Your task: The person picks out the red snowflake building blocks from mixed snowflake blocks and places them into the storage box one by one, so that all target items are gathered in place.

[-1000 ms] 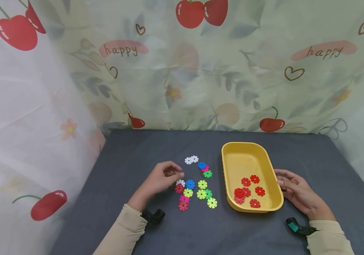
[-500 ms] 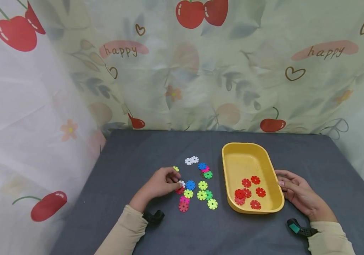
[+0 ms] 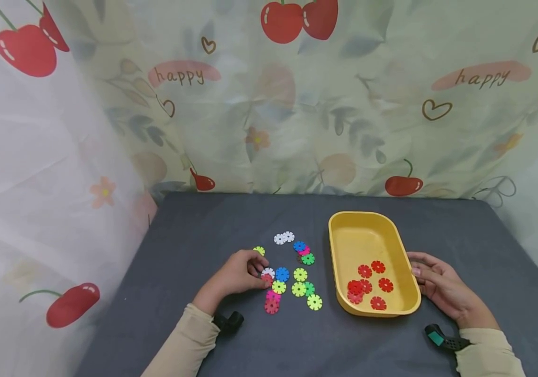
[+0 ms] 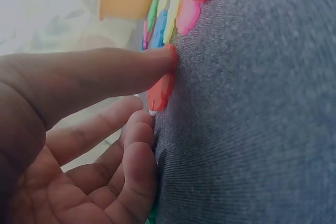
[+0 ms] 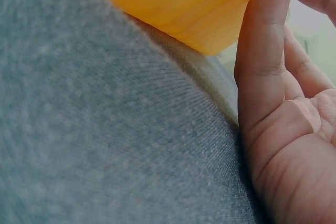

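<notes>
Under the thumb of my left hand (image 3: 239, 273) lies a red notched disc (image 4: 160, 94), which the straight thumb touches at its edge on the dark cloth. The other fingers bend loosely beside it, close to a white disc (image 3: 267, 272). A blue disc (image 3: 282, 274), a yellow-green disc (image 3: 278, 287) and a pink-red disc (image 3: 272, 307) lie near the hand. Above its knuckles a further yellow-green disc (image 3: 259, 251) shows. My right hand (image 3: 445, 288) rests against the right outer side of a yellow tray (image 3: 339, 230), its thumb at the rim and its fingers extended.
Several red discs (image 3: 378, 303) lie in the tray's near half. Left of the tray, more discs form a loose ring, with white discs (image 3: 284, 238) at the back and a green disc (image 3: 308, 259) to the right. A patterned curtain (image 3: 269, 104) hangs behind the table.
My left hand has drawn slightly back toward me, and its thumb has moved onto the red disc. The yellow-green disc above the knuckles has come into view. My right hand stays by the tray.
</notes>
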`<move>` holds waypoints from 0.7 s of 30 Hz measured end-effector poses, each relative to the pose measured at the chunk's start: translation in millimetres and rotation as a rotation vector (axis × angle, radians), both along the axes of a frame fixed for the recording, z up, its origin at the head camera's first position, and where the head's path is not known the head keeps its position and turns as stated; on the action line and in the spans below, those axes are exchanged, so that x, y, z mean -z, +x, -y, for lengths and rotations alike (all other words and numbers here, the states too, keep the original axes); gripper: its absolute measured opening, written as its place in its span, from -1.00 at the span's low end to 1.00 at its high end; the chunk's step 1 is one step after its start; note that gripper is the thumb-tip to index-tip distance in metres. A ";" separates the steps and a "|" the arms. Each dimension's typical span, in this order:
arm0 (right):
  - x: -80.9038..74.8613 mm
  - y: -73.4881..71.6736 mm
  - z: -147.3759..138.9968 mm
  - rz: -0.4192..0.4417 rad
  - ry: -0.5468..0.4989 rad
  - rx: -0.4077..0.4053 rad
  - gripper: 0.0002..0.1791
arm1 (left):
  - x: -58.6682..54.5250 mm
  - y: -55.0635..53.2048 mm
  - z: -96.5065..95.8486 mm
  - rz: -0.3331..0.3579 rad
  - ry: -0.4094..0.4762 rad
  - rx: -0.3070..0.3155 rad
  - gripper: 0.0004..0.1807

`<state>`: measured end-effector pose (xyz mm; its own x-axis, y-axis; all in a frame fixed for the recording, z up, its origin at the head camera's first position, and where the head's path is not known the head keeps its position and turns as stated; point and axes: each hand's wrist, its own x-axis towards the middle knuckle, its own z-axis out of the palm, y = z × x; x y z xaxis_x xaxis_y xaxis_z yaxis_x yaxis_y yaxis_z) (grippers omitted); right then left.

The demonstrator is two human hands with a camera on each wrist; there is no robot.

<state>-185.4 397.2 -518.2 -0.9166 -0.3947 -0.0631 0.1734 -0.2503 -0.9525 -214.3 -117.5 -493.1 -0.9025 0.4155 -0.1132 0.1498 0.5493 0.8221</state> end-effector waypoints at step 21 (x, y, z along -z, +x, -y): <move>-1.3 1.6 0.7 0.000 0.005 0.001 -0.57 | -4.5 2.6 -3.2 -0.034 -0.042 0.010 -0.78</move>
<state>-183.8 396.5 -516.9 -0.9169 -0.3938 -0.0650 0.1732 -0.2458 -0.9537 -211.7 -114.3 -488.6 -0.9020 0.4201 -0.1000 0.1832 0.5819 0.7924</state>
